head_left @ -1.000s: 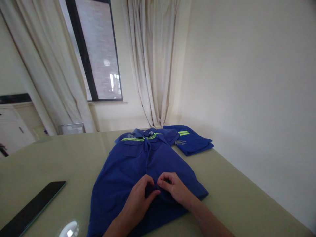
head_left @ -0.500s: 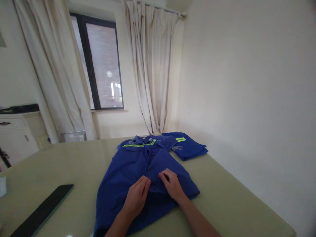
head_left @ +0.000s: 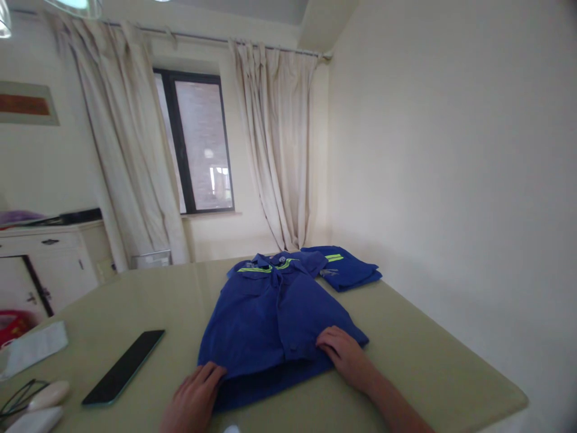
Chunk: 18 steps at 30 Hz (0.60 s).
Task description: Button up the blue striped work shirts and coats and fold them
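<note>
A blue short-sleeved shirt (head_left: pixel 256 319) with yellow-green stripes across the chest lies spread on the pale green table (head_left: pixel 433 367), its collar away from me and its hem nearest. My left hand (head_left: pixel 196 394) is at the hem's near left corner, fingers closed on the cloth. At the right part of the hem, my right hand (head_left: pixel 345 355) has its fingers bent and pressed together on the fabric. Behind the shirt's right sleeve sits a folded blue garment (head_left: pixel 356 270) with similar stripes.
On the left of the table are a dark flat slab (head_left: pixel 124 368), a whitish sheet (head_left: pixel 36 349), glasses (head_left: pixel 18 400) and a pale rounded object (head_left: pixel 49 395). A white cabinet (head_left: pixel 67 252) stands beyond. The wall (head_left: pixel 451 180) runs along the right.
My hands have moved apart, the left one left and toward me, the right one slightly right and down. The shirt front lies flatter. The view has tilted up and turned left.
</note>
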Available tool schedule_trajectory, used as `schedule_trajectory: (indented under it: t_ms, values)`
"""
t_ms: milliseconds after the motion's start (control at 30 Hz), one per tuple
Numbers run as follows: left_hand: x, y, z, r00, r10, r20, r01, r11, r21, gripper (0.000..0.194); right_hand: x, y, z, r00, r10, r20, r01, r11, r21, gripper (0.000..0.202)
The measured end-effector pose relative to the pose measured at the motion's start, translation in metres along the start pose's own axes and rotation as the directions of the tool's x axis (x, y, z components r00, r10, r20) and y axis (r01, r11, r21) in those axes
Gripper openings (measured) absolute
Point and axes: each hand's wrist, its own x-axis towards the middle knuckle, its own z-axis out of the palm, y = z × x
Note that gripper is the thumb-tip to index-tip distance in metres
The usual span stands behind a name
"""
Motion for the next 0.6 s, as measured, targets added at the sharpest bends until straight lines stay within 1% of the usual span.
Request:
schedule_trajectory:
  t_ms: [100,133,200,233,300,367,500,600]
  values:
    - [0.001,-0.001,-0.008,0.991,-0.032,-0.133,0.004,0.978,-0.209,0.031,0.007,0.000,-0.001,1.000,0.007,0.008,-0.007,0.999,-0.048,0.023]
    - [0.001,0.001,-0.010,0.984,-0.042,-0.171,-0.005,0.963,-0.268,0.030,0.007,0.000,-0.002,1.000,0.002,0.024,-0.001,0.998,-0.059,0.025]
    - [0.000,0.002,-0.014,0.978,-0.044,-0.204,-0.024,0.947,-0.320,0.029,0.006,0.000,-0.004,0.999,-0.002,0.049,0.006,0.996,-0.085,0.039]
    - [-0.002,0.001,-0.014,0.980,-0.036,-0.194,-0.028,0.949,-0.315,0.029,0.004,0.000,-0.005,0.998,0.004,0.055,0.002,0.994,-0.108,0.042]
    - [-0.007,-0.005,-0.013,0.987,-0.025,-0.156,-0.017,0.964,-0.267,0.030,0.002,0.004,-0.007,0.998,0.022,0.065,-0.011,0.986,-0.167,0.039]
    - [-0.012,-0.015,-0.012,0.990,-0.025,-0.139,-0.004,0.979,-0.206,0.031,0.001,0.009,-0.012,0.994,0.027,0.103,-0.005,0.979,-0.205,0.037]
    - [-0.022,-0.037,-0.010,0.984,0.001,-0.178,-0.026,0.990,-0.137,0.029,-0.003,0.024,-0.030,0.979,0.053,0.197,-0.009,0.975,-0.220,0.045]
    - [-0.026,-0.047,-0.005,0.976,-0.006,-0.219,-0.022,0.992,-0.125,0.034,-0.011,0.039,-0.048,0.978,0.073,0.194,-0.016,0.960,-0.279,0.050]
